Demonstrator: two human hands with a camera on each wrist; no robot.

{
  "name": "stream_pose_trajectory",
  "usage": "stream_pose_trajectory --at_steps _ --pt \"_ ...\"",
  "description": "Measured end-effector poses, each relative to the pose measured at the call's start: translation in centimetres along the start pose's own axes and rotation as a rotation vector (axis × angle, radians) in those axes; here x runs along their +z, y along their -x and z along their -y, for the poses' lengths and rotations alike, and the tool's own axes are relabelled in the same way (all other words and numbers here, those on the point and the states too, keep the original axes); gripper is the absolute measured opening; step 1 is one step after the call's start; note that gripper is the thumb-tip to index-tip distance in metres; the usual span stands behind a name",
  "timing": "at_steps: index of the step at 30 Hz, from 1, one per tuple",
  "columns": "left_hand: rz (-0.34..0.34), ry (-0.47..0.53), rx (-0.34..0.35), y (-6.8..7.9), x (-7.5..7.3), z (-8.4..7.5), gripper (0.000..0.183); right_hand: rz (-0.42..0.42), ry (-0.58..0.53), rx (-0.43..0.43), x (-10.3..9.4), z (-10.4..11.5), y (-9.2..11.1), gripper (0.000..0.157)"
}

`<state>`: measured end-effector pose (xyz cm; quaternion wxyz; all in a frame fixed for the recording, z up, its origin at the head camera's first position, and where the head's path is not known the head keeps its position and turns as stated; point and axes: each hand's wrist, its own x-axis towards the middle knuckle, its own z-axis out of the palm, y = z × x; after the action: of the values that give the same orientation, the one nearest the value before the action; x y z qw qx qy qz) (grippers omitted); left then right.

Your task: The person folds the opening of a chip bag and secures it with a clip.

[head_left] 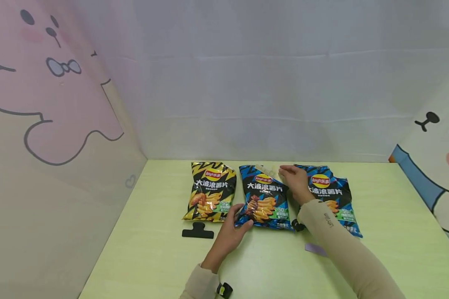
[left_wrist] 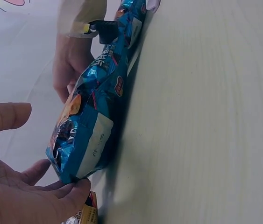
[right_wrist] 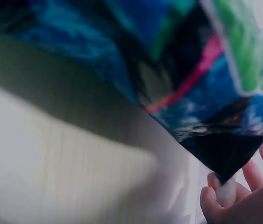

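Observation:
A blue chip bag (head_left: 263, 199) lies in the middle of the table, with a pale yellow strip-like clip (head_left: 265, 170) across its upper right corner. My left hand (head_left: 228, 232) is at its lower left corner; in the left wrist view the fingers (left_wrist: 70, 193) touch the blue bag (left_wrist: 87, 144) while the thumb stands apart. By the top right corner, my right hand (head_left: 294, 182) has its fingertips at the clip's end. The right wrist view shows its curled fingers around a pale piece (right_wrist: 227, 192), partly hidden behind the bag's dark corner (right_wrist: 224, 156).
Left of the middle bag is a yellow chip bag (head_left: 211, 193), with a black binder clip (head_left: 197, 231) below it. Another blue bag (head_left: 344, 199) lies at right, partly under my right arm. A purple strip (head_left: 315, 249) is near that forearm. Walls enclose the table's back and sides.

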<state>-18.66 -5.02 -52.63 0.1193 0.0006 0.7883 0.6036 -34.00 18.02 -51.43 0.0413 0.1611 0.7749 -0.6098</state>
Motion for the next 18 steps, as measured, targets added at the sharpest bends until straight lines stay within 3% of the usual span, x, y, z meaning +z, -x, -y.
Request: stream_pose_trajectory --at_steps 10,18 --pt "-0.007 -0.004 0.015 0.6 0.0 -0.8 0.058 -0.010 0.023 -0.041 -0.5 0.2 0.7 0.037" --pt "-0.025 -0.069 0.051 0.8 0.2 -1.4 0.061 0.001 0.008 -0.060 -1.2 0.7 1.5 0.038"
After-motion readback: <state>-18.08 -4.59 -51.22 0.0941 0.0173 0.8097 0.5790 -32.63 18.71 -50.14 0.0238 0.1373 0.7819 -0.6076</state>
